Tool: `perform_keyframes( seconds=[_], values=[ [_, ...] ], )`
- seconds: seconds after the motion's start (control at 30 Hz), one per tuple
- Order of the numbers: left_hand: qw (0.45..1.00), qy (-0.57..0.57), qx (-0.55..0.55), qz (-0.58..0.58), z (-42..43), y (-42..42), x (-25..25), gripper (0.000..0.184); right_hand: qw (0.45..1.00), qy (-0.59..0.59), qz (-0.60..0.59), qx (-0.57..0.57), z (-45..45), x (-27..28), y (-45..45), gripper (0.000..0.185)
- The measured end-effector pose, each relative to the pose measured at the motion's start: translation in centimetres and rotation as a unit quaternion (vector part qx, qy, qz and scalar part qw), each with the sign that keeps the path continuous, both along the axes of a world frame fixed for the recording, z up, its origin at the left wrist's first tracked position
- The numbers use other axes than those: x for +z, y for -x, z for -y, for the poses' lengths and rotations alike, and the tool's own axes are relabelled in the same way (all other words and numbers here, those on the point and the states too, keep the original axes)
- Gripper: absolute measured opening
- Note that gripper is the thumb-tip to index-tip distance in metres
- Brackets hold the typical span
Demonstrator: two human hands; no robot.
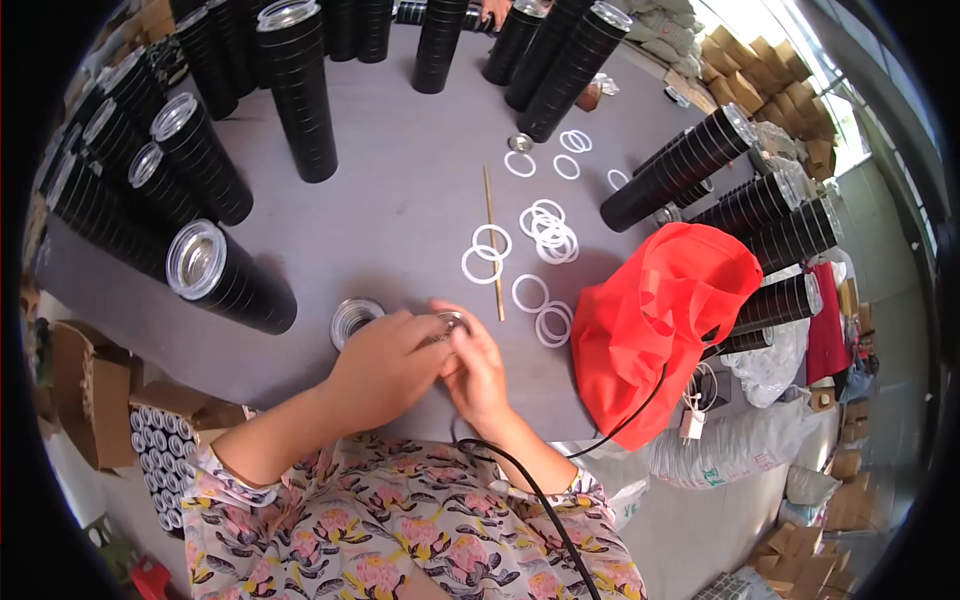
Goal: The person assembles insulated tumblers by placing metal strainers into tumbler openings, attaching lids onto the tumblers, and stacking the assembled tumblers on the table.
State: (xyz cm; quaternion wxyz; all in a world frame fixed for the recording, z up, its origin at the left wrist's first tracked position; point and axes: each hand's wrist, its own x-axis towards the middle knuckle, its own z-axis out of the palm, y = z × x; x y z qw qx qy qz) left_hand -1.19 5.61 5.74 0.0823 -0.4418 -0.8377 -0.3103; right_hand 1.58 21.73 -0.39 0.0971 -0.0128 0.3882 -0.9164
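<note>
My left hand (pixel 385 358) and my right hand (pixel 475 372) meet close to the near edge of the grey table (pixel 400 215). Between their closed fingers is a small round piece with a shiny rim (pixel 452 322), mostly hidden by the fingers. Just left of my hands, a clear round lid-like piece (pixel 354 318) lies on the table. Several thin white sealing rings (pixel 530 292) are scattered to the right, some overlapping in a pile. A thin brown stick (pixel 490 205) lies beside them, partly under two rings.
Tall black ribbed stacks with clear tops stand at left (pixel 245 285), at the back (pixel 300 110) and leaning at right (pixel 670 170). A red cloth bag (pixel 650 320) sits at the right edge, with a black cable (pixel 540 500) near it. Another person's hand (pixel 496 12) shows at the far edge.
</note>
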Motion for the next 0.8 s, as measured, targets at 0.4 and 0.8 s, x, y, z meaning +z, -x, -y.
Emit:
perform_keyframes(
  seconds=[0.4,0.8],
  values=[
    [0.989,-0.127,0.017,0.074,6.0,-5.4,-6.5,0.03,0.776,0.204,0.144,-0.579,-23.0,-3.0,16.1,0.02],
    [0.988,-0.066,0.136,-0.043,8.6,-8.2,-13.1,0.025,0.529,0.02,0.251,-0.81,-27.1,-4.0,18.9,0.022]
  ],
)
